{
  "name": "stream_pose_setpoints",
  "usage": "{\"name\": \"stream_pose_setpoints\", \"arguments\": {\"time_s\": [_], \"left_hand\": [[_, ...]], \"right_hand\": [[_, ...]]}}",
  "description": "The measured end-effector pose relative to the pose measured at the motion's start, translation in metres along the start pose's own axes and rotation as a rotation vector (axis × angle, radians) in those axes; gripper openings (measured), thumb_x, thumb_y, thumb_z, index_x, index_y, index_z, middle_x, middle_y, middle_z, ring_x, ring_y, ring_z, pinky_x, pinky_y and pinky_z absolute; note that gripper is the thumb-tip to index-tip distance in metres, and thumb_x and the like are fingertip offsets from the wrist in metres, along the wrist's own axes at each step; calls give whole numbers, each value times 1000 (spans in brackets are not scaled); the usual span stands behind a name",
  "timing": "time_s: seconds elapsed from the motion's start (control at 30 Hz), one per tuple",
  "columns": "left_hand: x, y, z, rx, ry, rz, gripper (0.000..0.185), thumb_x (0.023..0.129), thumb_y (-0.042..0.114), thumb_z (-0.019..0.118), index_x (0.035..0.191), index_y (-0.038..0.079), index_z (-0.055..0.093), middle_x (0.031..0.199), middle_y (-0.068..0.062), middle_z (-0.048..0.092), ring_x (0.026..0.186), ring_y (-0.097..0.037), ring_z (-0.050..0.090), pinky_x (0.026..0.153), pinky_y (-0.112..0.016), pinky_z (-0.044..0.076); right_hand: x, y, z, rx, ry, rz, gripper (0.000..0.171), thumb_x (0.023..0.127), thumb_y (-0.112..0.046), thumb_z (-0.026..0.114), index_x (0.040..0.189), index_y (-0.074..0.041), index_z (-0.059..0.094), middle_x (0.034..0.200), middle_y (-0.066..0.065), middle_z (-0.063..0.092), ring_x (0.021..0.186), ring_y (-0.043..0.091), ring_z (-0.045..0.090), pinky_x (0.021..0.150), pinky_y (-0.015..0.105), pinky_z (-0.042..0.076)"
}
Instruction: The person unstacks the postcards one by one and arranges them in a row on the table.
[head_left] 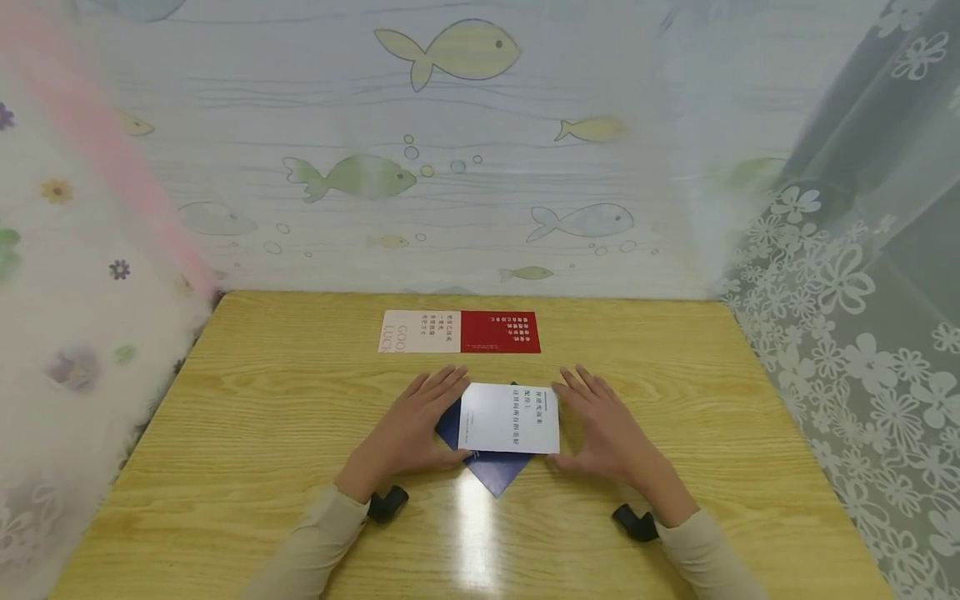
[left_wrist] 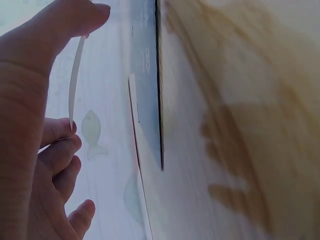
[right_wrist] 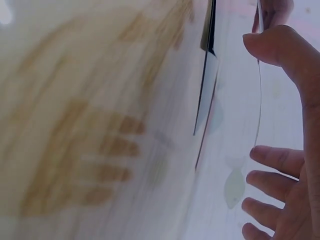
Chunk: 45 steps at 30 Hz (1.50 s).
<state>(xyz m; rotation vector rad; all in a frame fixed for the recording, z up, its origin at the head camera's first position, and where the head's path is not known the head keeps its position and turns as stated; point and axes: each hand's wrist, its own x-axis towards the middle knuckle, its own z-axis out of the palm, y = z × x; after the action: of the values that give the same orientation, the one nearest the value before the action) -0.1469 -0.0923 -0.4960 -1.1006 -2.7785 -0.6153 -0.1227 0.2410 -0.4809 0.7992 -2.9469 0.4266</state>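
Observation:
A white card (head_left: 510,417) with printed lines sits over a dark blue sheet (head_left: 491,471) in the middle of the wooden table (head_left: 262,417). My left hand (head_left: 420,421) is at the card's left side and my right hand (head_left: 603,425) at its right side. In the left wrist view the left hand (left_wrist: 30,125) holds the white card's (left_wrist: 75,75) thin edge between thumb tip and a fingertip, apart from the blue sheet (left_wrist: 147,75). In the right wrist view the right hand (right_wrist: 290,150) holds the white card (right_wrist: 259,75) the same way, beside the blue sheet (right_wrist: 207,30).
A card that is half white and half red (head_left: 459,331) lies flat farther back on the table. A fish-patterned curtain (head_left: 450,167) hangs behind the table, and lace curtains (head_left: 840,333) close both sides. Black wrist mounts (head_left: 387,502) show under my sleeves.

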Motion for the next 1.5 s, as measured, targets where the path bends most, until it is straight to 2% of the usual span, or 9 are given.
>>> {"name": "stream_pose_setpoints", "arguments": {"time_s": [0.27,0.53,0.77,1.03,1.3,1.5], "left_hand": [[14,6,4,42,-47,-9,105,80,59,79,160,9,33,167,-4,29,156,-25,23,128,-48,18],[34,10,11,-1,-67,-9,106,82,61,76,162,11,27,168,-4,28,157,-25,21,128,-50,18],[51,12,15,11,-58,15,108,79,63,78,160,6,32,167,-9,29,157,-27,20,126,-55,21],[74,15,21,78,-93,12,108,82,66,73,162,11,26,169,-6,24,158,-25,15,128,-52,14],[102,17,30,140,-184,-24,108,84,68,69,164,14,20,170,-3,21,159,-24,10,130,-49,8],[123,15,36,134,-232,-43,106,85,69,66,164,14,21,169,-3,22,158,-25,12,130,-48,5]], "right_hand": [[-4,19,-2,15,7,1,103,69,-52,88,149,-1,48,161,19,38,153,39,25,124,56,23],[-10,41,-11,117,15,-6,106,69,-44,92,151,1,43,162,24,32,154,41,21,123,59,24],[-13,54,-17,143,49,-21,105,65,-39,95,149,0,46,162,24,32,153,43,23,126,56,19],[-13,68,-21,37,32,-16,100,69,-38,91,148,2,45,161,26,32,151,47,23,125,60,16],[-4,83,-32,-80,-78,20,97,73,-46,87,146,3,47,162,27,31,152,48,19,125,62,10],[9,97,-41,-119,-144,43,98,72,-47,87,146,3,48,162,27,30,153,47,16,125,63,8]]}}
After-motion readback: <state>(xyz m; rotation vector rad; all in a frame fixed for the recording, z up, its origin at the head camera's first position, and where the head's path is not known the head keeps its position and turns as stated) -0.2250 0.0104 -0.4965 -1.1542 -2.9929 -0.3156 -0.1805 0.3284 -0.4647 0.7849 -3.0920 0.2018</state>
